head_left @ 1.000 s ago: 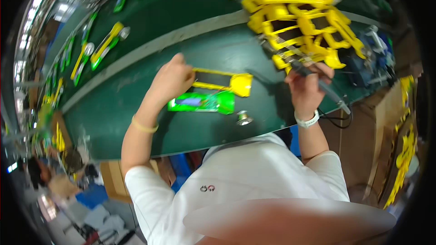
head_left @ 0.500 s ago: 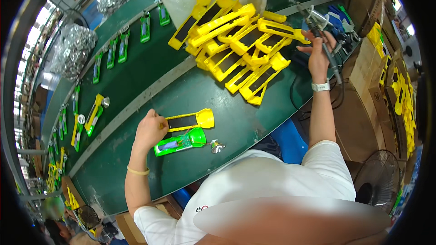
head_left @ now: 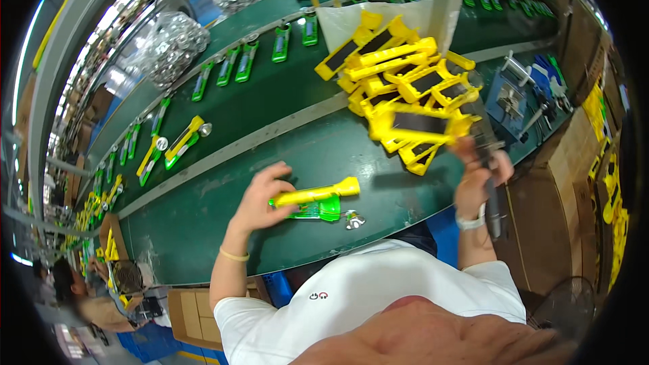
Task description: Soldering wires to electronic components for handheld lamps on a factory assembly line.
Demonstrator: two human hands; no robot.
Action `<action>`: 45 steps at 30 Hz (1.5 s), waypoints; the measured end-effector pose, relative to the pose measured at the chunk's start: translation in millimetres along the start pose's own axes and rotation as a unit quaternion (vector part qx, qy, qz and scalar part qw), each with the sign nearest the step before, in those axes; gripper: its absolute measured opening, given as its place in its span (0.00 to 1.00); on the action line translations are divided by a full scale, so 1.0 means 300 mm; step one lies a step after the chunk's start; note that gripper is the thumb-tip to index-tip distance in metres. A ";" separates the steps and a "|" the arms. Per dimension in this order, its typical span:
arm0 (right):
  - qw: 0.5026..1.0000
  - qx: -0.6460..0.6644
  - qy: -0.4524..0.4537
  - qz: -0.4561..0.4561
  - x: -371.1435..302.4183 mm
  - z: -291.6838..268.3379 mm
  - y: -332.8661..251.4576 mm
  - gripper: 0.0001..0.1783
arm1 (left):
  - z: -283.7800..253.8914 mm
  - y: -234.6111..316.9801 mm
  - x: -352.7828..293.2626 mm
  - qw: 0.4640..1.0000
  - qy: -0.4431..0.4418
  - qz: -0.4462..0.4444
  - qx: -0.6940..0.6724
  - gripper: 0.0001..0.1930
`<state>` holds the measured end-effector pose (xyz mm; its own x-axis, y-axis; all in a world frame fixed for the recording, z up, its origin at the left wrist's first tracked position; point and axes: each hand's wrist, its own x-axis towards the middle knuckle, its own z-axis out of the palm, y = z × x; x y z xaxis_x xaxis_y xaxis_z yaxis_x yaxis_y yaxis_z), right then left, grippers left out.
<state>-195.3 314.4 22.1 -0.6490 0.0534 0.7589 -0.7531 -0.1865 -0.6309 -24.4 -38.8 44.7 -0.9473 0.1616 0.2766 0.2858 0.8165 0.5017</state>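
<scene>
My left hand point(head_left: 260, 197) is at the left end of a yellow flashlight-shaped casing point(head_left: 318, 192), its fingers spread and its thumb beside the casing. That casing lies on edge over a green casing point(head_left: 329, 208), which is partly covered. A shiny reflector point(head_left: 353, 220) sits by the green casing's right end, joined by a thin wire. My right hand point(head_left: 476, 179), blurred by motion, is closed round a dark electric screwdriver point(head_left: 494, 206). Its fingertips also grip another yellow casing point(head_left: 412, 124), held in front of the pile of yellow casings point(head_left: 399, 71).
Green casings point(head_left: 246, 62) stand in a row along the far belt. Two yellow-and-green pairs point(head_left: 182, 140) lie on it at the left. A bag of reflectors point(head_left: 172, 47) rests beyond. A blue fixture point(head_left: 507, 105) stands at right, a grey post point(head_left: 449, 7) behind the pile.
The yellow casing near my left hand has tipped over onto the green one, and the left fingers have spread. My right hand has come nearer with the screwdriver and now holds a yellow casing.
</scene>
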 end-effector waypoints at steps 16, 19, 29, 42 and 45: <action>0.970 -0.104 -0.201 0.085 -0.135 0.345 0.111 0.19 | -0.203 -0.590 0.141 0.958 0.146 -0.244 0.039 0.26; 0.965 -0.102 -0.206 0.126 -0.172 0.316 0.153 0.20 | -0.259 -0.782 0.243 0.961 0.073 -0.265 0.025 0.26; 0.922 0.048 -0.241 0.299 -0.215 0.335 0.173 0.20 | -0.199 -1.041 0.716 0.882 0.054 -0.400 0.242 0.41; 0.882 0.115 -0.206 0.408 -0.186 0.332 0.145 0.16 | -0.207 -0.289 0.154 0.985 -0.072 -0.109 -0.117 0.28; 0.860 0.147 -0.261 0.412 -0.175 0.349 0.124 0.19 | -0.036 -0.087 0.010 0.985 -0.096 -0.044 -0.139 0.25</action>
<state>-177.8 201.8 -24.4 -0.7545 -0.6499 0.0911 0.0490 -0.1943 -0.9797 -33.1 -65.5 41.4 -0.9725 0.2203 0.0759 0.2048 0.6533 0.7289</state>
